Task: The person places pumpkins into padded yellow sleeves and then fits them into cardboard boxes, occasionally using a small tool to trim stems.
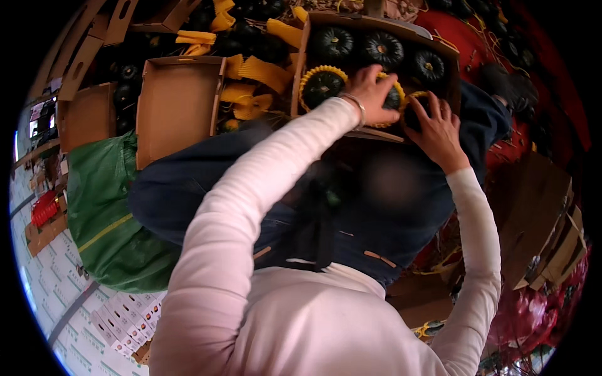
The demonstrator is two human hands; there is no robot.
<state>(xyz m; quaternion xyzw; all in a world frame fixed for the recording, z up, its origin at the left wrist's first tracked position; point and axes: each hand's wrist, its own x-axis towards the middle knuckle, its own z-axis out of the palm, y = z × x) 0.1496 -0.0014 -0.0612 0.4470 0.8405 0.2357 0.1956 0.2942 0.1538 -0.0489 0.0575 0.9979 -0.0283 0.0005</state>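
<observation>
A cardboard box [297, 84] in front of me holds several dark green squashes. Three bare ones fill its far row, among them a ribbed squash [384, 50] in the middle. In the near row, a squash [323, 86] on the left sits in a yellow corrugated sleeve. My left hand [374, 97] grips the middle near squash [394, 100], also ringed in yellow and partly hidden by the fingers. At the near right corner my right hand [438, 130] curls its fingers over another squash [414, 113] with a yellow band at its top.
Left of my knee stands a cardboard tray [180, 103], with yellow padding strips [266, 74] between it and the box. A green sack [113, 213] lies farther left. Loose dark squashes [127, 88] lie beyond. Flattened cardboard [539, 219] leans at the right, by red sheeting [451, 31].
</observation>
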